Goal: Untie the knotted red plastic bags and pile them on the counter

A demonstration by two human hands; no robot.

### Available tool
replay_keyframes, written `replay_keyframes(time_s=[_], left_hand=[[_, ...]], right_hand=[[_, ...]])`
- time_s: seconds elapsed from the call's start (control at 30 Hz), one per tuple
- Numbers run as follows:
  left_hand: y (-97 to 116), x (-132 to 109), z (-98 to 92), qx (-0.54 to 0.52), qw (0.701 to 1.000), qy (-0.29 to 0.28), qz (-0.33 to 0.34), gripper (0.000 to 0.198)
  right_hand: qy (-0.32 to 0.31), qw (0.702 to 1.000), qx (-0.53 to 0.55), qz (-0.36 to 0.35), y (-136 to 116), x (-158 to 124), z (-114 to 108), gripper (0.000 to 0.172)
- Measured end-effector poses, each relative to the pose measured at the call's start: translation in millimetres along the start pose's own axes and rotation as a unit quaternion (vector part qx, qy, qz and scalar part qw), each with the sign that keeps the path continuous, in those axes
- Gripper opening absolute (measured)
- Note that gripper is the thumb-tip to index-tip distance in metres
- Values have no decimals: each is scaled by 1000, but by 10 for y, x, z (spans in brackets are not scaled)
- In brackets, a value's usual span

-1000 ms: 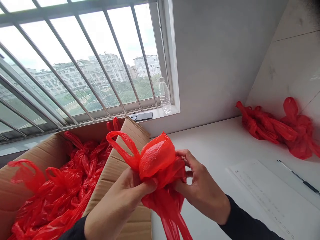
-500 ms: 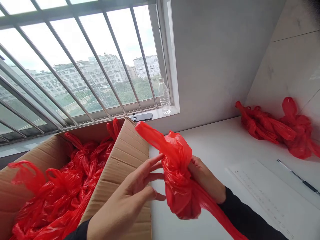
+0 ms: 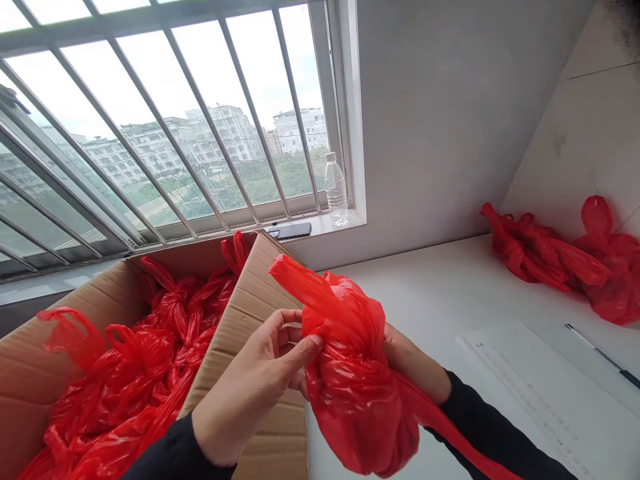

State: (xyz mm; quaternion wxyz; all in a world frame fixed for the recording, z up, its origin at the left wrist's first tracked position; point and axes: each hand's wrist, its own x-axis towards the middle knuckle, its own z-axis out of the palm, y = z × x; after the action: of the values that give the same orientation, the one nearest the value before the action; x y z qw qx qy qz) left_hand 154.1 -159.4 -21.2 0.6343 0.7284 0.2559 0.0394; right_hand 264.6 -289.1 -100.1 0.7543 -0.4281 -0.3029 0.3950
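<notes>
I hold a crumpled red plastic bag (image 3: 357, 393) in front of me, above the edge of the white table (image 3: 440, 293). My left hand (image 3: 255, 387) pinches the bag's left side with thumb and fingers closed on the plastic. My right hand (image 3: 413, 363) sits behind the bag, mostly hidden, gripping its right side. One handle loop sticks up to the left and a long strip trails down to the lower right.
An open cardboard box (image 3: 250, 293) full of several knotted red bags (image 3: 130, 380) stands on the left. More red bags (image 3: 555, 257) lie at the table's far right by the wall. A sheet of paper (image 3: 540, 387) and pen (image 3: 603, 357) lie right. A water bottle (image 3: 336, 190) and phone (image 3: 290, 231) rest on the windowsill.
My left hand, spread open half a second ago, has closed onto the bag again. The bag has been turned and bunched lower, with its tail now trailing to the right.
</notes>
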Motion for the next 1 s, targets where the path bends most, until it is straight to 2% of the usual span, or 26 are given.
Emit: replay_keyframes(time_s=[0.07, 0.17, 0.27, 0.37, 0.5, 0.6, 0.67, 0.73, 0.83, 0.9, 1.0], left_hand=[[-12, -10, 3, 32, 999, 5, -11, 57], [-35, -29, 16, 71, 997, -27, -21, 67], [-62, -46, 32, 69, 993, -95, 20, 53], [-99, -59, 35, 105, 985, -126, 45, 33], [-130, -90, 43, 141, 981, -124, 41, 17], [-103, -104, 75, 184, 977, -82, 67, 9], [-69, -85, 92, 197, 975, -53, 85, 12], [-36, -44, 90, 170, 981, -34, 86, 18], [4, 16, 51, 47, 998, -19, 26, 20], [25, 32, 17, -35, 999, -9, -17, 20], [48, 26, -25, -117, 992, 29, -23, 24]], right_hand=[[-10, 998, 52, 28, 12, 18, -1, 49], [28, 993, 115, 20, 30, 23, 26, 48], [30, 991, 126, 16, 44, -13, 74, 37], [20, 993, 112, 13, 56, -53, 113, 27], [30, 993, 116, 3, 79, -79, 130, 32], [32, 994, 109, 6, 84, -111, 145, 29], [23, 995, 97, 2, 63, -136, 165, 25], [12, 996, 88, -2, 23, -150, 183, 28], [8, 996, 86, -2, -42, -139, 175, 38], [16, 996, 86, -6, -64, -124, 137, 45], [26, 997, 77, -2, -62, -112, 60, 49]])
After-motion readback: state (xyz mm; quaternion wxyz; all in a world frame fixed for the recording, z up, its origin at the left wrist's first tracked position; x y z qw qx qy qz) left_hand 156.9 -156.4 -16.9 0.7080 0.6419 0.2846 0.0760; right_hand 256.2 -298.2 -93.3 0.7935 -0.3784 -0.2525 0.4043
